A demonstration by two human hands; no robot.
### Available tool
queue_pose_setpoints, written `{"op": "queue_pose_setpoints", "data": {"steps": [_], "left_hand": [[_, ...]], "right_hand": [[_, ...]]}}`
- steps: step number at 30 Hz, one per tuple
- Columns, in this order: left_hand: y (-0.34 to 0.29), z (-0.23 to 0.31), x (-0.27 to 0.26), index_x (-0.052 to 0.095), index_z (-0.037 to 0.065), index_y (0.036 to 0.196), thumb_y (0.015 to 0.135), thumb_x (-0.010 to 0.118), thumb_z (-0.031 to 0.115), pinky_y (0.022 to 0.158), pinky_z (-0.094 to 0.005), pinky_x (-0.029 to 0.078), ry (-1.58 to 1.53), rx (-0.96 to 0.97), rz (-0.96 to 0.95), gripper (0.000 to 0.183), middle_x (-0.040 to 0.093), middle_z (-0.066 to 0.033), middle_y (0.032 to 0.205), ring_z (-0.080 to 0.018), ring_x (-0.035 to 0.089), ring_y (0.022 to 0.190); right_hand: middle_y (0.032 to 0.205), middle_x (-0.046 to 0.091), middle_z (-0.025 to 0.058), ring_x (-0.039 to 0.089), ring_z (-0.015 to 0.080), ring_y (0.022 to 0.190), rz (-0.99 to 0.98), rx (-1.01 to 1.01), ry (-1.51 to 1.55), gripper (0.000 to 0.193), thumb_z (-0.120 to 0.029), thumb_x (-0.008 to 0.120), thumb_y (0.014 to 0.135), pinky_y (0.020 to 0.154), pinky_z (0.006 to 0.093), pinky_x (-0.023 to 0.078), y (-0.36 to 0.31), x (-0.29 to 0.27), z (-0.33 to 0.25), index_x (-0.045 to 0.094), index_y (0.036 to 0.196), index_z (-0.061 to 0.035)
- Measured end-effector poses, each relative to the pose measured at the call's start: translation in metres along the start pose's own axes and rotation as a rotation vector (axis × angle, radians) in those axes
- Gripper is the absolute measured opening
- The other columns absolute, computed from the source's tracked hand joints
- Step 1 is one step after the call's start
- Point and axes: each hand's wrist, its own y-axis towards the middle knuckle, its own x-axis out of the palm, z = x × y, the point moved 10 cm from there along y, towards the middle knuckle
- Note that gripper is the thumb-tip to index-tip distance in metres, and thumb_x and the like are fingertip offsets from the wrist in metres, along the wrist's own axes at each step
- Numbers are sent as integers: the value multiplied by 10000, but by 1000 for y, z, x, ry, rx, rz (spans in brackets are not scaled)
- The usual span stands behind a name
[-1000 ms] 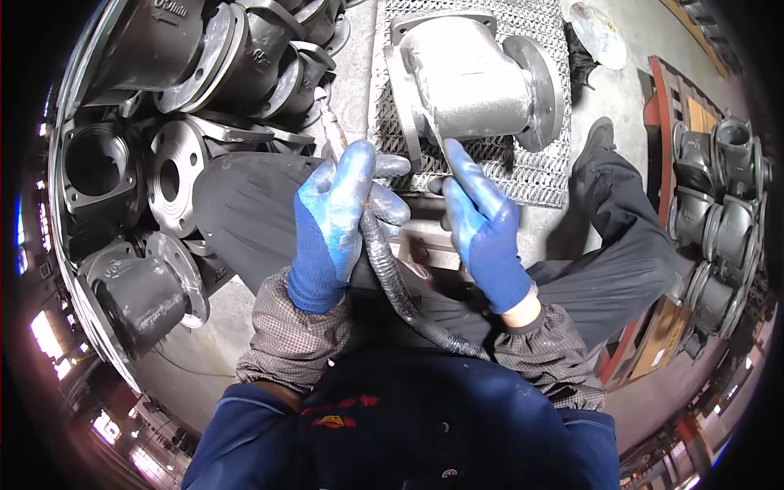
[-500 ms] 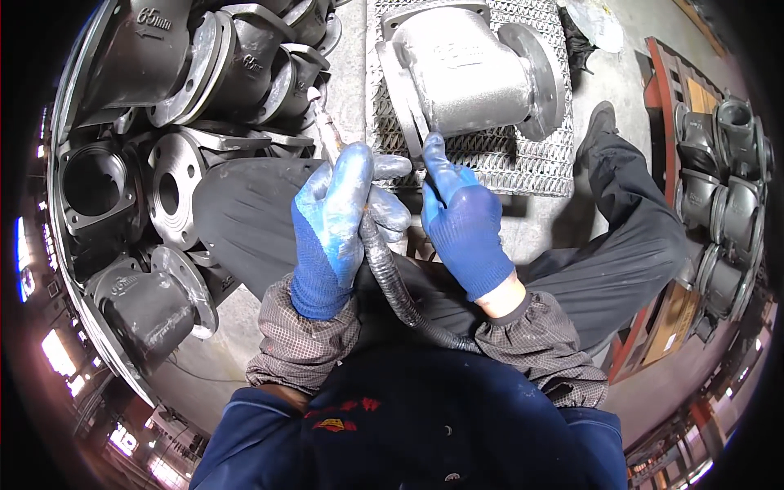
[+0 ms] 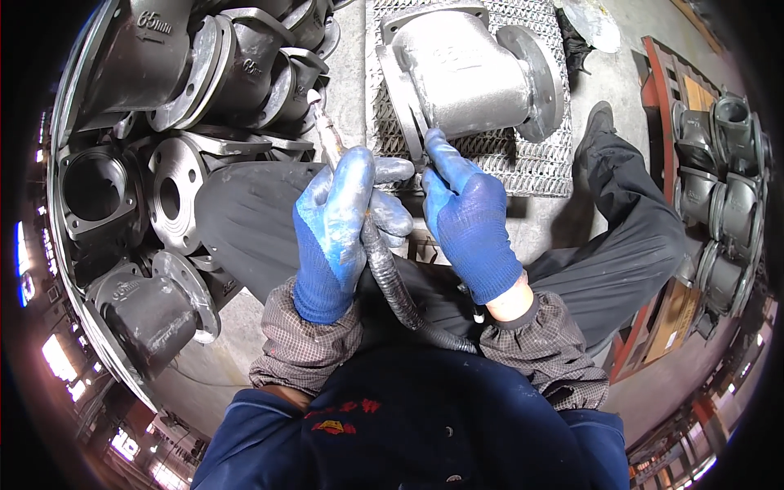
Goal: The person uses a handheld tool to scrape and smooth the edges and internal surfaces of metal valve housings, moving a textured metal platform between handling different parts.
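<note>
My left hand (image 3: 339,229), in a blue coated glove, is closed around a slim hand-held grinder (image 3: 328,135) with a pinkish tip. A black wrapped hose (image 3: 390,282) runs from the grinder down across my lap. Ahead lies a grey cast valve body (image 3: 465,73) with flanges, on its side. My right hand (image 3: 469,216), gloved in blue too, reaches to the lower end of its left flange. The index finger is stretched against that flange, and the thumb stands apart from it. The other right fingers are hidden. The grinder's tip points away, left of the casting.
The valve body rests on a metal mesh-like stand (image 3: 523,167). Several dark castings (image 3: 151,314) are piled at the left, close to my knee. At the right, more castings (image 3: 739,200) sit by a red-framed pallet (image 3: 665,122). My trouser legs (image 3: 621,253) flank the work.
My right hand has shifted slightly up and right, its finger still at the flange. A small light-coloured fitting now shows by the right wrist. The left hand and grinder have barely moved.
</note>
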Motion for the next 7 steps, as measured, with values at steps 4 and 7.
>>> {"op": "queue_pose_setpoints", "data": {"steps": [4,7], "left_hand": [[0,2,0,642,-43,970,962,472,319,473,-198,414,-3,4,-13,400,581,-45,577,-88,526,489],[2,2,1,642,-44,972,962,474,321,477,-198,420,-2,18,-23,402,585,-47,579,-90,531,491]], "right_hand": [[899,633,226,647,323,773,-8,47,-132,353,-46,601,818,664,356,508,4,2,2,594,1171,-32],[891,631,229,644,326,759,-85,73,-292,383,-56,615,811,662,370,508,4,8,4,589,1193,-65]]}}
